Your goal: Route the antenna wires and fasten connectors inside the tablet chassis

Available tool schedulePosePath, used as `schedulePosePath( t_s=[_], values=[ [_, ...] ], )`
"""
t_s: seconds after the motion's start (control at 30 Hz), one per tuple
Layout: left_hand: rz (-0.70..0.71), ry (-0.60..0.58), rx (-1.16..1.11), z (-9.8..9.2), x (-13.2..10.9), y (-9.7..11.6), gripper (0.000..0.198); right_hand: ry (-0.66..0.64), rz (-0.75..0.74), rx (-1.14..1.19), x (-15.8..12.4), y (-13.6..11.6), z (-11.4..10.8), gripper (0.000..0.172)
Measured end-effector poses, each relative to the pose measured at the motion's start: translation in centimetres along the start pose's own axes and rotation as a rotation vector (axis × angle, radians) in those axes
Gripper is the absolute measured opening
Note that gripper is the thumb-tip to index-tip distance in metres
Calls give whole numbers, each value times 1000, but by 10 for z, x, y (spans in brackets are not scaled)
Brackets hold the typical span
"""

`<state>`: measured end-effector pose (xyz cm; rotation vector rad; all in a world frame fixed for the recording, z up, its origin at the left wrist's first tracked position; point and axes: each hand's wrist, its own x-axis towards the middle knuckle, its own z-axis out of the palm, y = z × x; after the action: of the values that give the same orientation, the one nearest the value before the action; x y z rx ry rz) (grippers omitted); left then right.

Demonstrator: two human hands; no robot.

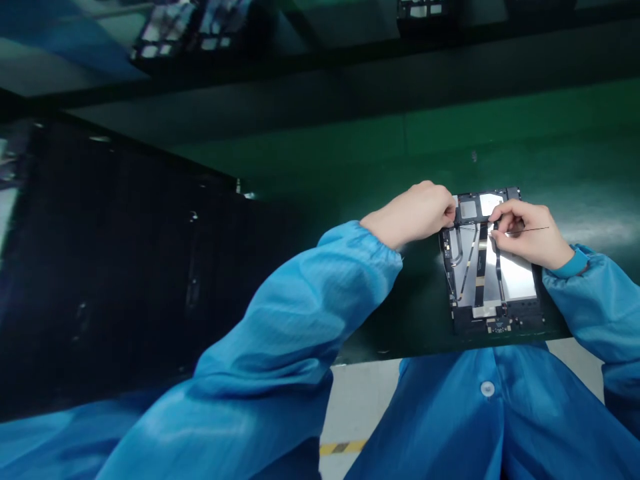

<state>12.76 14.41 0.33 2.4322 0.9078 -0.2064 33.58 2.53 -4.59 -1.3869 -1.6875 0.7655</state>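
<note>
The smock [260, 333] is bright blue, the bench top [565, 153] dark green. The tablet frame [493, 320] is black with silver panels [515, 273]; the floor stripe [343, 447] is yellow and black.

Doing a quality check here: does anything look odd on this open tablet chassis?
A thin black wire runs out straight past the right hand, beyond the tablet chassis over the green mat, instead of lying along it like the flat cables. Whether the hand holds it, I cannot tell.
</note>
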Motion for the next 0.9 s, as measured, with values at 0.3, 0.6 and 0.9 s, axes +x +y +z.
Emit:
schedulePosePath(
  t_s=[0.3, 0.6, 0.9],
  values=[
    [6, -25, -200, 0, 11, -13, 22, -162, 59, 70, 4, -2, -14, 26],
    [-63, 56, 105, 3, 2, 9, 24, -31, -21, 58, 7, 7, -16, 19],
    [-202, 148, 12, 44, -27, 54, 25, 120, -145, -381, 12, 17, -15, 21]
  ],
)
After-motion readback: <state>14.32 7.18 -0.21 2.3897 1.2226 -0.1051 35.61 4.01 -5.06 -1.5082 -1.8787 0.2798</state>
